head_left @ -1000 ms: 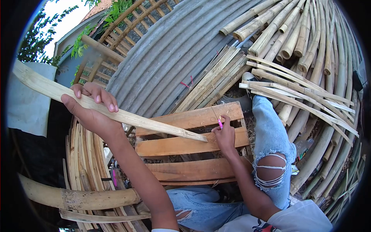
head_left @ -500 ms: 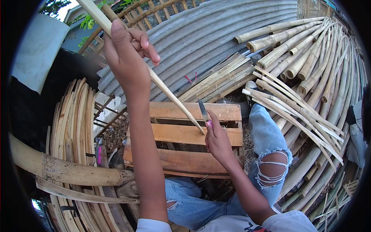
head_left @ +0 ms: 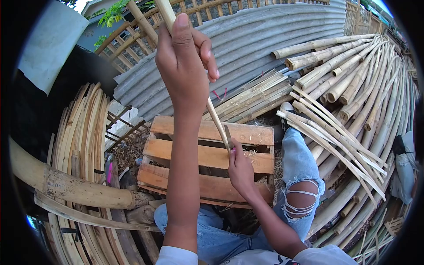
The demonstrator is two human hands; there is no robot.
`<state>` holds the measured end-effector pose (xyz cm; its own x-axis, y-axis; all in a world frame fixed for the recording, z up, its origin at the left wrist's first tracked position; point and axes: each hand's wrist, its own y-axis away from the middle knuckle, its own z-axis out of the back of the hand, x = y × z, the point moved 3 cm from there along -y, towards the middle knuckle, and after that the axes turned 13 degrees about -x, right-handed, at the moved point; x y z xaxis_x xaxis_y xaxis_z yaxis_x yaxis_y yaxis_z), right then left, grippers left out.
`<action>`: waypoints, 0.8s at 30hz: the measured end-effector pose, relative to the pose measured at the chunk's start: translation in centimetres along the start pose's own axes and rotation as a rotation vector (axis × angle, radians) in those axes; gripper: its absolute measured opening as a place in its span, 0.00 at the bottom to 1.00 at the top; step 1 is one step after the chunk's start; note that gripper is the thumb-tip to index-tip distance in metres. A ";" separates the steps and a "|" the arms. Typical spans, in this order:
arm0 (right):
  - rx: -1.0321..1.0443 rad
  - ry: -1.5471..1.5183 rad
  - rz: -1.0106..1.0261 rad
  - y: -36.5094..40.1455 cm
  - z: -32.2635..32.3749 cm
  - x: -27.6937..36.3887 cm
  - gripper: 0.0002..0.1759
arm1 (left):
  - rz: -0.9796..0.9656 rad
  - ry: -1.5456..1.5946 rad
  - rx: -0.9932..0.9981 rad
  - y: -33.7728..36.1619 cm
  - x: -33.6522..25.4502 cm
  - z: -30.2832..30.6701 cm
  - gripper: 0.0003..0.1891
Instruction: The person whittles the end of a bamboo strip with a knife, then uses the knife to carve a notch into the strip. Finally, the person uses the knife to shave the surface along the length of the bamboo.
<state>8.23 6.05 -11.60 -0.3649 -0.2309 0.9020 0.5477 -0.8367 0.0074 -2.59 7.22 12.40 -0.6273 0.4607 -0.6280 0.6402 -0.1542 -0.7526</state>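
Observation:
A long pale bamboo strip (head_left: 215, 118) slants down from the upper left, with my left hand (head_left: 185, 66) closed round its upper part. My right hand (head_left: 240, 170) grips a knife (head_left: 228, 134), whose blade lies against the strip near its lower end. Under that end stands a slatted wooden crate (head_left: 190, 152), with thin shavings (head_left: 251, 153) on its slats close to my right hand. My left forearm hides part of the crate.
Bamboo poles (head_left: 335, 92) fan out at the right, with split strips (head_left: 335, 143) across them. Corrugated sheeting (head_left: 260, 35) stands behind more strips. At the left are stacked slats (head_left: 79, 132) and a thick bamboo pole (head_left: 88, 193).
My left hand has moved right with the strip, which now stands steeper. My right hand has shifted slightly down and left, bringing the blade against the strip. Shavings now show beside it.

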 end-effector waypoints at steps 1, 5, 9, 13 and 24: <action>-0.002 -0.002 -0.010 0.2 -0.6 -1.0 0.21 | 0.008 0.000 0.007 0.0 0.1 0.0 0.21; 0.029 -0.027 -0.041 -0.3 -1.7 -3.0 0.21 | 0.018 0.068 -0.002 -0.6 0.4 0.8 0.22; 0.088 0.067 -0.077 0.7 -0.7 -0.9 0.21 | 0.027 0.044 -0.020 -0.8 0.8 1.5 0.22; 0.093 0.152 -0.123 0.7 -2.7 -4.3 0.20 | 0.030 0.069 -0.014 -1.0 0.9 1.3 0.22; 0.056 -0.089 -0.038 -0.1 -4.5 -7.0 0.19 | 0.071 0.001 -0.031 -0.4 0.6 0.2 0.21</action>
<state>7.33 5.49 -19.86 -0.3198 -0.1523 0.9352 0.5768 -0.8143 0.0646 -3.36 7.39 12.26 -0.5793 0.4502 -0.6795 0.6966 -0.1595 -0.6995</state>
